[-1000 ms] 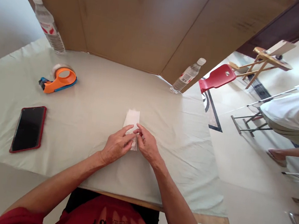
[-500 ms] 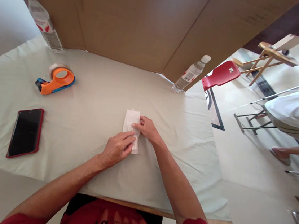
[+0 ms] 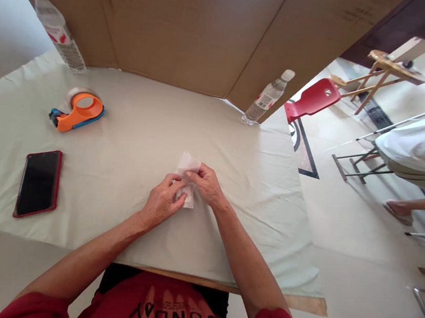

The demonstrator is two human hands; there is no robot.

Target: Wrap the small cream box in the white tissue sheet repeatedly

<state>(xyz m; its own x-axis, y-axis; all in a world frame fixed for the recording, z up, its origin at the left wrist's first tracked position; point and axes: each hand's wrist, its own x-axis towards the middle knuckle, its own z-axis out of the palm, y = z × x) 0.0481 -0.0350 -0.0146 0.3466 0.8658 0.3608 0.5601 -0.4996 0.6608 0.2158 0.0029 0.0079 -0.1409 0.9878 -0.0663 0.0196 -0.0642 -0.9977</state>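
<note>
White strip (image 3: 185,161) over cloth (image 3: 118,168), cardboard (image 3: 181,31) behind

The left hand (image 3: 162,195) and right hand (image 3: 207,185) partly hide the white strip (image 3: 189,162); cardboard (image 3: 189,32) beyond them and a person (image 3: 424,141) rightward are cut off.

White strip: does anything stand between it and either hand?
Nothing visible does. The right hand pinches the strip, and the left hand has its fingers right at it. The tape dispenser and phone lie off to the left, away from both.
</note>
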